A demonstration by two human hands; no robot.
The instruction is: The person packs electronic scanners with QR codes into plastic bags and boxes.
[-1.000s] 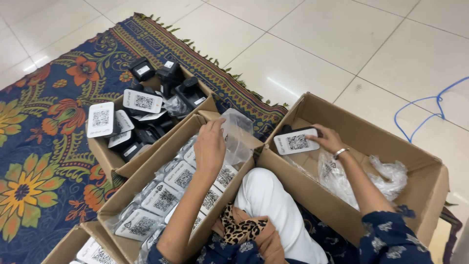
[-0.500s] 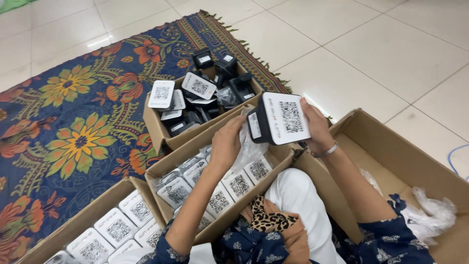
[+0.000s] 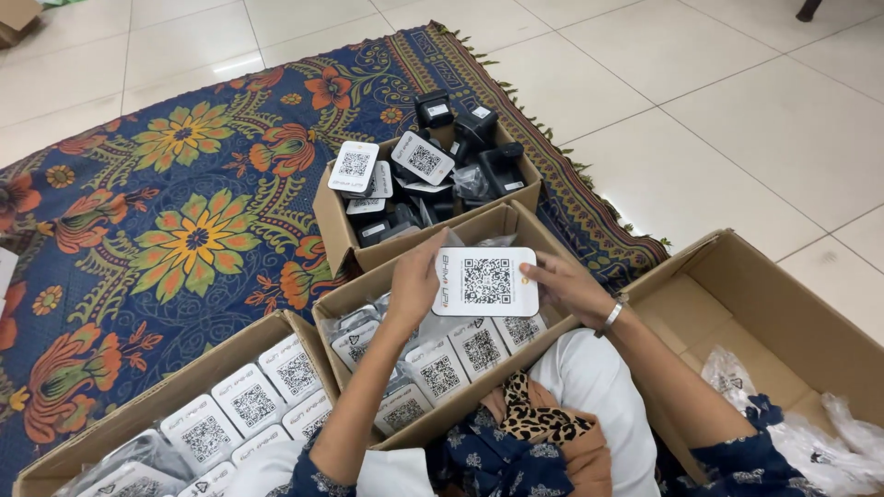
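A flat white device (image 3: 486, 281) with a square black code pattern on its face is held level between two hands, just above the middle cardboard box (image 3: 368, 290). The left hand (image 3: 413, 287) grips its left edge, fingers clamped along that side. The right hand (image 3: 568, 284), with a metal bangle (image 3: 610, 315) at the wrist, holds the right edge, thumb on top and fingers closed beneath.

Under the device, the middle box holds rows of the same white devices in clear plastic bags (image 3: 433, 364), faces up. Behind it, a smaller box (image 3: 331, 216) is heaped with unwrapped devices, some showing white faces, others their black bodies. At the lower left, a third box (image 3: 138, 414) holds more white devices laid flat. To the right, a large open box (image 3: 737, 304) contains crumpled clear plastic bags (image 3: 810, 433) in its near corner.

The boxes at left and centre stand on a dark blue rug (image 3: 184, 239) patterned with orange and yellow flowers, spread over a pale tiled floor (image 3: 718, 120). The person's knee, in white cloth (image 3: 599, 396), shows between the boxes.
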